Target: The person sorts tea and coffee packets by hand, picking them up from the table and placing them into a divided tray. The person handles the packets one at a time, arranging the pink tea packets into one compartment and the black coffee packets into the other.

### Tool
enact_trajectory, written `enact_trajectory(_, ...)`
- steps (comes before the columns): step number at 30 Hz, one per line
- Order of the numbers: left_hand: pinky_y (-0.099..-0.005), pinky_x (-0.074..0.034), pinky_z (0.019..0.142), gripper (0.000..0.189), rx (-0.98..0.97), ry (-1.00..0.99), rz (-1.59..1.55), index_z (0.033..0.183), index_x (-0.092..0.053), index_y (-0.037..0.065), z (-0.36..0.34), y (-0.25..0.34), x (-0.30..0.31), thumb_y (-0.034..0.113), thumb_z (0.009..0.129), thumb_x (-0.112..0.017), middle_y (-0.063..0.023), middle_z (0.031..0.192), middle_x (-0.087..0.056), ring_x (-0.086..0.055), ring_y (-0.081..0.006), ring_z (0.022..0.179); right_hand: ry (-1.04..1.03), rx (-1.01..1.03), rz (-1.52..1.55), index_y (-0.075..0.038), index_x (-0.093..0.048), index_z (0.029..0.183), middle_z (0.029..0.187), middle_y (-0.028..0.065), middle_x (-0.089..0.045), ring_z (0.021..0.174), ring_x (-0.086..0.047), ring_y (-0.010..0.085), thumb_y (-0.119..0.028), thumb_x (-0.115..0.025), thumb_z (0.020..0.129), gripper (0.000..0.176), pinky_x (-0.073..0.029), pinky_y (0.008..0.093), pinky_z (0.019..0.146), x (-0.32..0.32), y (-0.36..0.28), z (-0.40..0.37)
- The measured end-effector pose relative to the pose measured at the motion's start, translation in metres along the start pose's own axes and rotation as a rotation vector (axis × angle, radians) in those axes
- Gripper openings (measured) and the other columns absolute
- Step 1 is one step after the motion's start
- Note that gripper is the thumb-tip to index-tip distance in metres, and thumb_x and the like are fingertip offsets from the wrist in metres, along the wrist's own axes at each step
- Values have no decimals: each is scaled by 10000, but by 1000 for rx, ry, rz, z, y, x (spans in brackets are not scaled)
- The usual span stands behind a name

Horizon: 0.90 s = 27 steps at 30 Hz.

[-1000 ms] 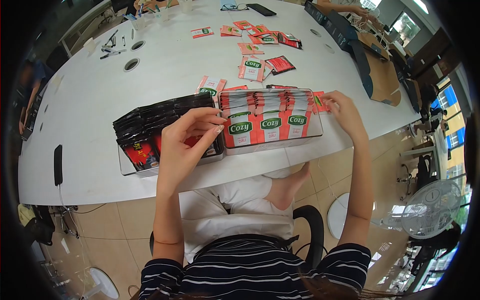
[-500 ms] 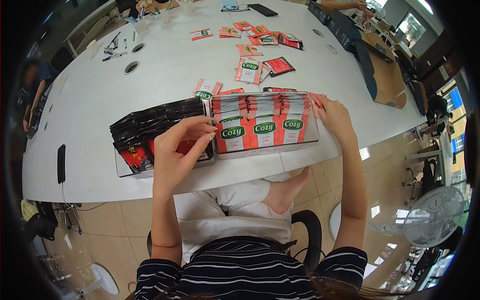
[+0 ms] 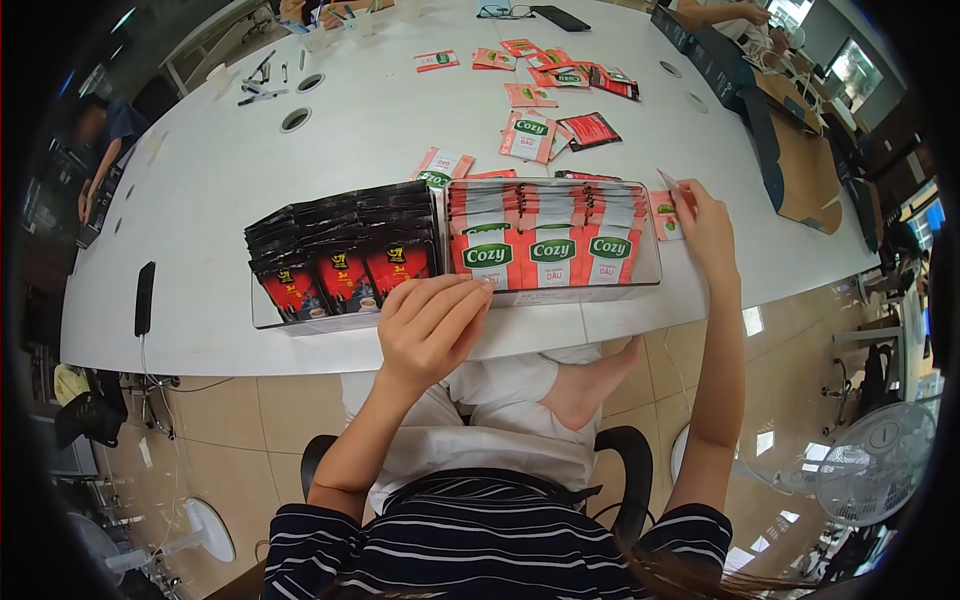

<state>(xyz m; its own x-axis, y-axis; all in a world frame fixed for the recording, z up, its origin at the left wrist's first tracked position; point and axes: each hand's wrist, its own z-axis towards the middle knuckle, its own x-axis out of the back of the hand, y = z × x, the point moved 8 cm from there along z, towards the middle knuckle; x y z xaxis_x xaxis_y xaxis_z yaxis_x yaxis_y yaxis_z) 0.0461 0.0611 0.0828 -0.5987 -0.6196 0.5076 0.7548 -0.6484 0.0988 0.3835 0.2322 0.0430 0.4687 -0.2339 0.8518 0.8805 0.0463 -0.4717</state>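
A clear box point(image 3: 575, 296) holds rows of red and white Cozy sachets point(image 3: 553, 250). Joined to its left side, another clear box point(image 3: 345, 322) is filled with black and red coffee sachets point(image 3: 335, 275). My left hand point(image 3: 432, 325) is at the front edge where the boxes meet, fingers curled together; what they hold, if anything, is hidden. Right of the Cozy box, my right hand point(image 3: 703, 222) pinches a thin sachet point(image 3: 668, 182) by its edge. Beneath that hand, a pink Cozy sachet point(image 3: 665, 215) lies on the table.
Loose sachets point(image 3: 528, 135) lie scattered behind the boxes on the white table point(image 3: 220, 200). Pens point(image 3: 262, 80), cups and a phone point(image 3: 560, 17) are farther back. Open cardboard boxes point(image 3: 795, 170) stand at the right. Another person point(image 3: 110, 140) is at the far left.
My left hand has moved down and right to the front edge, its fingers closing. My right hand has shifted slightly away from the Cozy box, uncovering a sachet on the table.
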Motion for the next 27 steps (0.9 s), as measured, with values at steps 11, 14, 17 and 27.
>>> enact_trajectory(11,-290,-452,713,254,61,-26,21,912,-713,96,-2,-1,-6,6,678,-748,-1,860,-699,-652,-180,821,114,257,-135,-13,-552,1251,1230,223,-583,1054,-593,385,-259,-585,877,448,-481,425,879,-14,3,26)
enact_trajectory(14,-289,-452,710,255,64,-32,24,908,-713,96,-2,0,-6,10,671,-750,0,862,-697,-650,-179,819,31,118,-101,42,-521,1259,1234,250,-573,1033,-597,402,-258,-597,866,500,-483,442,873,-2,-24,-15)
enact_trajectory(17,-290,-452,704,252,61,-33,26,902,-713,96,-2,-1,-6,18,665,-754,-1,863,-695,-648,-178,819,-72,115,-119,49,-517,1256,1141,256,-610,953,-620,404,-263,-595,869,503,-499,451,816,-6,-25,-40)
enact_trajectory(27,-284,-443,681,228,77,-17,4,896,-719,102,-3,-4,-3,56,677,-759,4,864,-692,-647,-168,804,-211,329,-371,-5,-572,1134,821,201,-662,715,-648,366,-227,-565,878,338,-513,452,617,-21,-57,-19)
